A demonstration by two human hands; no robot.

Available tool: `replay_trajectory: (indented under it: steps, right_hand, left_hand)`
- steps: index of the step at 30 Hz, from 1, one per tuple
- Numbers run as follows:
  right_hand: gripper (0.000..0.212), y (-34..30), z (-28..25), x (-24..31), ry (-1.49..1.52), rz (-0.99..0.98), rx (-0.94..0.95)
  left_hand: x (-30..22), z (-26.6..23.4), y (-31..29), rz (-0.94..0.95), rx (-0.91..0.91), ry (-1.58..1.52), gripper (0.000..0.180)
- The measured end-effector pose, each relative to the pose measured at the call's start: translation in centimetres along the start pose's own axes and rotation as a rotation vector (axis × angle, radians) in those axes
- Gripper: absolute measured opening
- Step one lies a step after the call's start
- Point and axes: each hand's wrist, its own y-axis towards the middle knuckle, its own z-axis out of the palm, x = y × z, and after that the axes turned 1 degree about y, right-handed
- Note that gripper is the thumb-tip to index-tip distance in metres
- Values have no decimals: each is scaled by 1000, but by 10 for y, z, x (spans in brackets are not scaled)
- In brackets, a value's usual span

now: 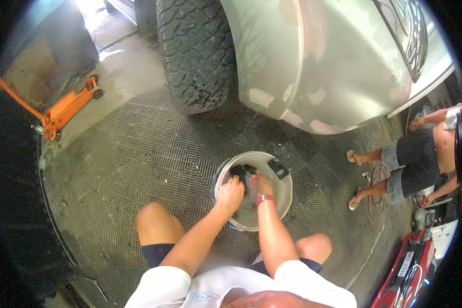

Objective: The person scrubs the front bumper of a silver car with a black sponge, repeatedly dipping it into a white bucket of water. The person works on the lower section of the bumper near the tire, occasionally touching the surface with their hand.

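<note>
Block (240, 173), dark, sits inside the bucket (282, 194) in the head view, its long axis running roughly away from the person. The left hand (230, 193) is nearer, fingers bent and seemingly holding its near left edge. The right hand (261, 184) reaches in just right of the block; I cannot tell whether it grips. Another black part (278, 168) lies at the far-right rim, nearer the right hand.
</note>
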Motion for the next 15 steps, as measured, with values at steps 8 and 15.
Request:
replay_trajectory:
  steps: [8,15]
  right_hand:
    - [49,-134,41,91,-116,-275,-240]
    - [51,-171,59,112,38,-172,-110]
  left_hand:
    - [5,-67,9,-105,-305,-1004,37]
    - [42,-92,26,-142,194,-1804,38]
